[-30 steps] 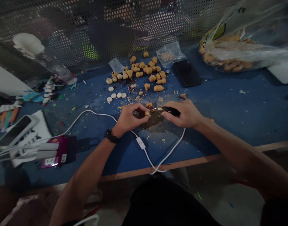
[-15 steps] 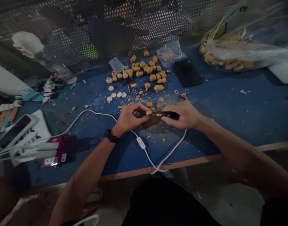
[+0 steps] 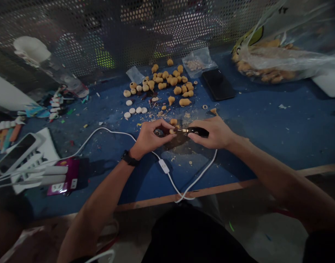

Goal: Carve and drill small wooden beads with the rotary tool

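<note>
Between thumb and fingertips, my left hand (image 3: 153,137) pinches a small tan gourd-like piece (image 3: 172,131). My right hand (image 3: 212,133) is wrapped round a black-handled rotary tool (image 3: 198,131), whose thin metal shaft points left. The tool's tip meets the right side of the held piece; the exact contact is too small to make out. Just behind the fingers lies another tan piece (image 3: 173,121). Farther back is a pile of tan rounded pieces (image 3: 171,80), some peanut-shaped. Several white discs (image 3: 138,110) lie left of the pile.
A white cable with an inline switch (image 3: 164,166) runs across the blue table (image 3: 266,135). A black phone (image 3: 218,84) and a plastic bag of tan pieces (image 3: 271,65) are at the back right. A magenta power block (image 3: 71,175) sits left. Perforated metal (image 3: 107,40) stands behind.
The tool in my right hand has tilted slightly, and its metal tip has risen a little against the held piece. My left hand is almost still.
</note>
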### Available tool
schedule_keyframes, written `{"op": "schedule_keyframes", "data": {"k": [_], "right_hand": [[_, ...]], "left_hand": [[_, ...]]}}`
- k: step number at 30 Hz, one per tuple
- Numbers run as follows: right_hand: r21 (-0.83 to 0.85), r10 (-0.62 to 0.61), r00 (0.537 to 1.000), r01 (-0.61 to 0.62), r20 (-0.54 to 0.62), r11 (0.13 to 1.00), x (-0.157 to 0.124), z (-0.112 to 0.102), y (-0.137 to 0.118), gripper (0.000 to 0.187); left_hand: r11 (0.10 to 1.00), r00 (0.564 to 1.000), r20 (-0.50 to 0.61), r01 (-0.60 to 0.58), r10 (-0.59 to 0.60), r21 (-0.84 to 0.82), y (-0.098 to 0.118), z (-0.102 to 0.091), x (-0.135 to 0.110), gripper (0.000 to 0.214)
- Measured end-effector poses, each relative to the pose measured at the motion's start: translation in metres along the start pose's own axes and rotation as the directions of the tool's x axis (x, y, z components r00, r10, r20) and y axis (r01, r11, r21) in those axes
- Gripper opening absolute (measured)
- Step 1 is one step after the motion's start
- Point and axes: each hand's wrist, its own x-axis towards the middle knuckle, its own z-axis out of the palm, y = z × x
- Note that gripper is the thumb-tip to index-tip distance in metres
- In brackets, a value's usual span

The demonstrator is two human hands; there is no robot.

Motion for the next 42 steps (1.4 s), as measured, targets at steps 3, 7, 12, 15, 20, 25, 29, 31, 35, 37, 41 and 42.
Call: {"op": "schedule_keyframes", "data": {"k": [3,7,12,15,20,25,29,31,35,37,41,42], "right_hand": [[0.049,0.074,0.993,-0.070,-0.089,0.996,0.001,-0.001,-0.007,0.033],[0.116,0.154,0.980,-0.140,-0.122,0.983,0.003,0.002,-0.020,0.037],[0.163,0.148,0.988,-0.139,-0.041,0.977,0.006,0.008,-0.031,0.042],[0.193,0.147,0.989,-0.140,-0.018,0.971,0.007,0.007,-0.033,0.044],[0.334,0.199,0.980,-0.191,0.009,0.923,0.007,0.003,-0.033,0.044],[0.498,0.225,0.974,-0.209,0.029,0.842,0.009,-0.001,-0.033,0.032],[0.579,0.256,0.966,-0.220,0.020,0.785,0.010,-0.001,-0.032,0.030],[0.605,0.276,0.961,-0.228,0.015,0.762,0.010,0.000,-0.031,0.032],[0.626,0.307,0.952,-0.234,-0.008,0.744,0.009,0.003,-0.030,0.033],[0.631,0.310,0.951,-0.234,-0.012,0.740,0.009,0.003,-0.030,0.032],[0.642,0.295,0.955,-0.217,-0.016,0.735,0.010,0.002,-0.031,0.029],[0.642,0.292,0.956,-0.211,-0.020,0.737,0.010,0.001,-0.031,0.028]], "left_hand": [[0.999,1.000,-0.021,-0.019,0.020,0.048,0.002,0.001,0.000,0.012],[0.991,0.997,-0.031,-0.069,0.073,0.114,0.007,0.007,-0.002,0.007],[0.979,0.988,-0.020,-0.149,0.153,0.137,0.011,0.015,-0.008,0.012],[0.968,0.975,-0.049,-0.208,0.216,0.142,0.014,0.018,-0.009,0.011],[0.963,0.975,-0.054,-0.203,0.215,0.175,0.020,0.017,-0.009,0.006],[0.971,0.972,-0.091,-0.208,0.219,0.115,0.021,0.018,-0.009,0.007],[0.978,0.971,-0.118,-0.203,0.208,0.046,0.020,0.019,-0.009,0.012],[0.978,0.970,-0.122,-0.207,0.208,0.019,0.020,0.019,-0.009,0.016],[0.989,0.983,-0.128,-0.136,0.129,-0.049,0.022,0.020,-0.009,0.021],[0.993,0.993,-0.115,-0.051,0.038,-0.110,0.023,0.021,-0.009,0.023],[0.951,0.990,-0.062,0.100,-0.123,-0.293,0.022,0.023,-0.008,0.028],[0.931,0.988,-0.049,0.121,-0.147,-0.345,0.021,0.024,-0.008,0.028]]}}
